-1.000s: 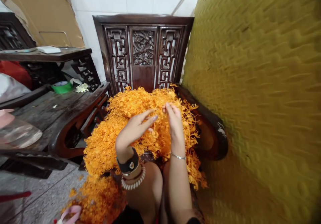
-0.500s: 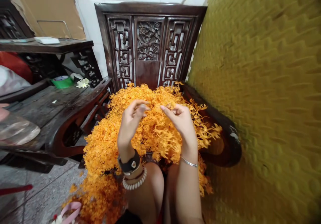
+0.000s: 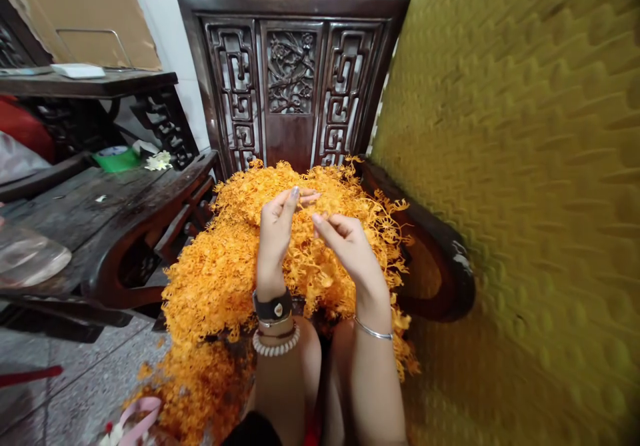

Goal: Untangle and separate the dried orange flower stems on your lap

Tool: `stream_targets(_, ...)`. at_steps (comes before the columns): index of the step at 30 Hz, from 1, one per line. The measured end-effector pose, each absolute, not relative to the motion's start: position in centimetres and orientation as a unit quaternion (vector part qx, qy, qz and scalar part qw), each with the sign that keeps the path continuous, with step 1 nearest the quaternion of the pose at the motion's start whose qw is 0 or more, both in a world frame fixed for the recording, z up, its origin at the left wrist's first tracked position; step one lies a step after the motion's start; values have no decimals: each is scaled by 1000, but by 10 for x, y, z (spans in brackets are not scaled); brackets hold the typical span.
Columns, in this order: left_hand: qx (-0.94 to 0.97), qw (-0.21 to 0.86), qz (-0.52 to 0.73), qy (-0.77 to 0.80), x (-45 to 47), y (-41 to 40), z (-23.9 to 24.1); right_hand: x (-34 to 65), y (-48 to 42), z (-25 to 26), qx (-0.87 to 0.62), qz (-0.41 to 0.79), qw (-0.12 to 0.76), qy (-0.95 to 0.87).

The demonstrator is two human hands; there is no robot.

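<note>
A large heap of orange plastic flower pieces (image 3: pixel 215 273), frilly and branching, fills the chair seat in front of me. Above it, my left hand (image 3: pixel 280 223) is raised with the thumb against the index finger and the other fingertips pointing right. Whatever it pinches, if anything, is too small to make out. My right hand (image 3: pixel 347 246) faces it a short gap away, thumb and curled fingers pinched together. A thin orange bit seems to show at its fingertips, hard to separate from the heap behind. Looser orange sprays (image 3: pixel 390 226) hang out at the heap's right side.
A carved dark wooden chair back (image 3: pixel 290 136) stands behind the heap, with a curved armrest (image 3: pixel 457 269) at right. Beyond it rises a padded yellow-green panel (image 3: pixel 525 166). At left, a wooden bench (image 3: pixel 55 213) bears green tape (image 3: pixel 117 159) and a clear bottle (image 3: pixel 30 259). More orange pieces (image 3: pixel 195 393) lie low by the floor.
My left hand has moved right and slightly up, its thumb now raised against straighter fingers. My right hand has shifted slightly left and down, bringing the hands closer. The view has tilted slightly.
</note>
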State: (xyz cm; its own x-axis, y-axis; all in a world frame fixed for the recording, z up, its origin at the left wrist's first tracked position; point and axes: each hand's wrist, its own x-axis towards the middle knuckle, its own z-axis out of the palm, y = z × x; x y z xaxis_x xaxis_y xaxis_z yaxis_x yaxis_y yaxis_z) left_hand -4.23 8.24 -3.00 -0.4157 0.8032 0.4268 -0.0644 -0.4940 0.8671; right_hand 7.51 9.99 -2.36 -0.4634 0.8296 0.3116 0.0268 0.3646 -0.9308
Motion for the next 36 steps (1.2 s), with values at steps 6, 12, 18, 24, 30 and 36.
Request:
stream_targets(6,188,458,844,207,-15,94,-27,43,95,-27,-203,590,574,-530)
stream_targets(12,116,485,850,173,-7,90,-19,33,95,-32,-194,645,600,-431)
stream_targets(18,113,425,887,143,-26,94,-27,47,101,-30,-120,668,641,-357)
stream_targets(24,133,383,911,77,-57,99,-43,68,105,-27,-171,626,630,-427)
stream_targets(30,306,404,834,220,-40,91,-36,76,101,-22,-239,575,504,-598)
stream_targets(36,375,429,748,339,-29,84,-39,81,106,-24,-251,575,442,-641)
